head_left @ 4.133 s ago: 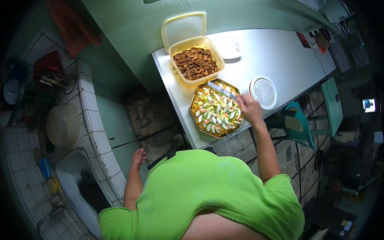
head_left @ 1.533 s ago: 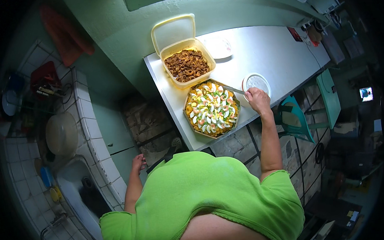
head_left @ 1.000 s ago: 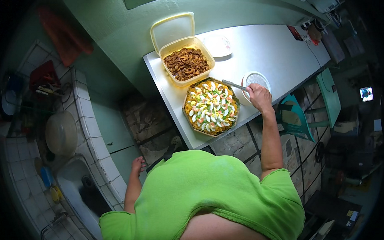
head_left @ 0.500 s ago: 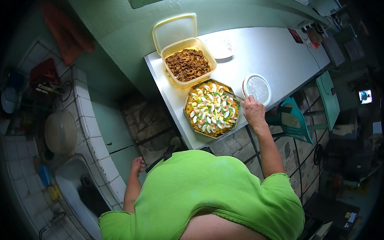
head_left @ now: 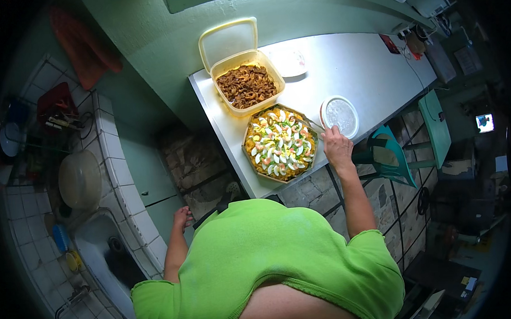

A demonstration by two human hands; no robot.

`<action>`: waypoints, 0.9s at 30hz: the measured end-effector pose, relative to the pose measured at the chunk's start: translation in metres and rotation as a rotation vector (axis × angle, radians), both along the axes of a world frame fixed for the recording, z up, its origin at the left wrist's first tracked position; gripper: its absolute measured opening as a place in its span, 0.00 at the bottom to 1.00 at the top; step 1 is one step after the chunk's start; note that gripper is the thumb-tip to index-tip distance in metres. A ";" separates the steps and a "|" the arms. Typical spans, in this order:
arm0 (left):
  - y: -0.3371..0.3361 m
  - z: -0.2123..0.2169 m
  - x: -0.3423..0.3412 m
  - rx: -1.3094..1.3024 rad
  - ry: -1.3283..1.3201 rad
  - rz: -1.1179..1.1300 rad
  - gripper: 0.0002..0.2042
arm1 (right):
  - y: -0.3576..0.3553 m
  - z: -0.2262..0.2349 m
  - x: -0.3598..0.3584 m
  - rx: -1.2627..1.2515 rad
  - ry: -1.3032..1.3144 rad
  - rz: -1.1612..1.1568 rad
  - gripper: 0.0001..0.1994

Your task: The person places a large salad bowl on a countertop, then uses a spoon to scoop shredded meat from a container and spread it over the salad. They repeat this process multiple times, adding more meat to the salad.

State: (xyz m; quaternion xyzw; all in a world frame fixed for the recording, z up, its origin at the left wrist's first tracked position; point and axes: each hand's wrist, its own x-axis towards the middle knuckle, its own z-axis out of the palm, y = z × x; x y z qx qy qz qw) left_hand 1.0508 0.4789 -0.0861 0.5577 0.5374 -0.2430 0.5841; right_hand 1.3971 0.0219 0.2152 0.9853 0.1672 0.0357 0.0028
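Note:
My right hand [head_left: 338, 147] is closed on a metal utensil [head_left: 312, 123] that could be a spoon or tongs; its far end lies over the right side of the octagonal tray [head_left: 247, 154]. Noodles [head_left: 293, 170] in that tray carry egg slices, shrimp and chopped greens on top. Just beyond my right hand stands a round tub [head_left: 341, 116] with a whitish, translucent top. My left hand [head_left: 183, 217] hangs low beside my body, fingers curled and nothing visible in them. Behind the tray is a yellowish plastic container [head_left: 278, 90] of brown fried pieces [head_left: 246, 86], its lid [head_left: 229, 42] tipped back against the wall.
A white plate [head_left: 291, 64] sits behind the container on the white table [head_left: 359, 58]. To the right of the table are a teal chair [head_left: 395, 159] and a green board [head_left: 435, 130]. A tiled counter [head_left: 118, 160] with a sink [head_left: 93, 235] runs along my left.
The whole view has shifted slightly. My right hand keeps hold of the utensil in nearly the same place, and my left hand still hangs at my side.

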 end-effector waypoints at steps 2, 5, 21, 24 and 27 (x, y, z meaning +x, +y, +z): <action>-0.001 0.001 0.000 -0.003 -0.017 0.011 0.15 | 0.002 -0.005 0.000 0.025 0.012 -0.021 0.11; -0.002 0.002 -0.001 -0.005 -0.017 0.016 0.15 | 0.001 -0.008 0.004 0.014 0.027 -0.059 0.11; 0.001 -0.007 -0.002 -0.004 -0.004 -0.011 0.14 | -0.002 -0.003 0.006 0.105 0.114 -0.105 0.12; 0.003 -0.007 -0.001 -0.005 -0.046 0.002 0.15 | -0.002 -0.001 0.005 0.108 0.087 -0.097 0.12; 0.004 -0.007 0.000 -0.005 -0.027 0.009 0.15 | -0.003 0.002 0.000 0.118 0.005 -0.054 0.11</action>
